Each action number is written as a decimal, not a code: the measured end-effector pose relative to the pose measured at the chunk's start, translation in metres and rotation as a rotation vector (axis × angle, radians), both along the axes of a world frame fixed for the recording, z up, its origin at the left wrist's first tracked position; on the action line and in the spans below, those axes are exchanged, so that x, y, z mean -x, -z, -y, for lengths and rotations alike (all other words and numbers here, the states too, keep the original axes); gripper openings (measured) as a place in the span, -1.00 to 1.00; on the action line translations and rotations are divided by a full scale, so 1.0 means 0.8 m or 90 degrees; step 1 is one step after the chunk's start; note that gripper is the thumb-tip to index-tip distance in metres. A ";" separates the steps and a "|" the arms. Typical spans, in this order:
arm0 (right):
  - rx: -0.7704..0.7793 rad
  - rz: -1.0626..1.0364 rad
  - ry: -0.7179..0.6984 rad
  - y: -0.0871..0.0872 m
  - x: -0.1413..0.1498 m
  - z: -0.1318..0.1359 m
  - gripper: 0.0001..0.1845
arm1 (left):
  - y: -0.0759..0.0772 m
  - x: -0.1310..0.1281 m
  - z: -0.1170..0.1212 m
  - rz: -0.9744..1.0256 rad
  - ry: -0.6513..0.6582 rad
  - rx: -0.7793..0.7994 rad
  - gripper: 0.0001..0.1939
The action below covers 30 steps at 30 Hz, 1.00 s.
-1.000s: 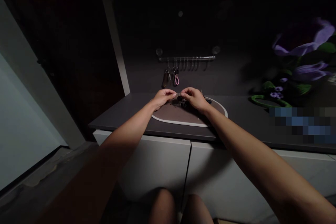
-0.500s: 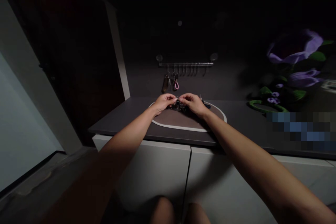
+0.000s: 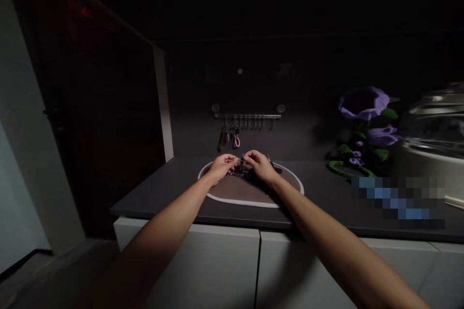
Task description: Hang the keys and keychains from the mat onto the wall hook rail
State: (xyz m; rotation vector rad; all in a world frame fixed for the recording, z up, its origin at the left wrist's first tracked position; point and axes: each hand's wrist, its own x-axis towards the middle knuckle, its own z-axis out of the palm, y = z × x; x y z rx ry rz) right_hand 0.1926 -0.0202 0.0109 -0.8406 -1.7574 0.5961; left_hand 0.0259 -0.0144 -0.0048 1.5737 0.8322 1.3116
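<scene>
Both hands meet over an oval brown mat [image 3: 250, 196] with a white rim, on a dark countertop. Between their fingertips is what looks like a key ring [image 3: 242, 161], with small dark and shiny metal pieces dangling toward the mat. My left hand [image 3: 219, 168] pinches it from the left, thumb against fingers. From the right, my right hand [image 3: 260, 165] grips its upper part the same way. Dim light and the fingers keep its details from showing. A dark object [image 3: 277, 170] lies on the mat just beyond the right hand, partly covered by it.
Behind the hands, a clear hook rail [image 3: 248, 116] on the wall carries a brown key holder [image 3: 222, 140] and a pink loop [image 3: 237, 140]. To the right stand purple flowers [image 3: 366, 104] and a large shiny-lidded container [image 3: 435, 154]. White cabinet doors [image 3: 206, 260] are below.
The view has tilted up and turned slightly right, bringing the shiny-lidded container into sight. My fingertips have moved a little apart, and more of the key ring shows between them.
</scene>
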 end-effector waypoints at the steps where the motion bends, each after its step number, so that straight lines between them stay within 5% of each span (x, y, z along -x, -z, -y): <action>1: -0.009 -0.002 0.013 -0.002 0.000 -0.002 -0.73 | 0.001 0.000 -0.001 -0.008 -0.020 0.000 -0.60; 8: 0.058 -0.162 0.017 -0.030 0.007 -0.025 -0.71 | 0.005 -0.002 -0.009 -0.070 -0.163 -0.044 -0.65; 19: 0.138 -0.263 0.116 -0.100 0.025 -0.085 -0.90 | 0.012 -0.003 -0.020 -0.146 -0.221 -0.102 -0.67; 30: 0.127 -0.241 0.313 -0.108 0.052 -0.142 -0.80 | 0.013 0.001 -0.024 -0.192 -0.280 -0.143 -0.65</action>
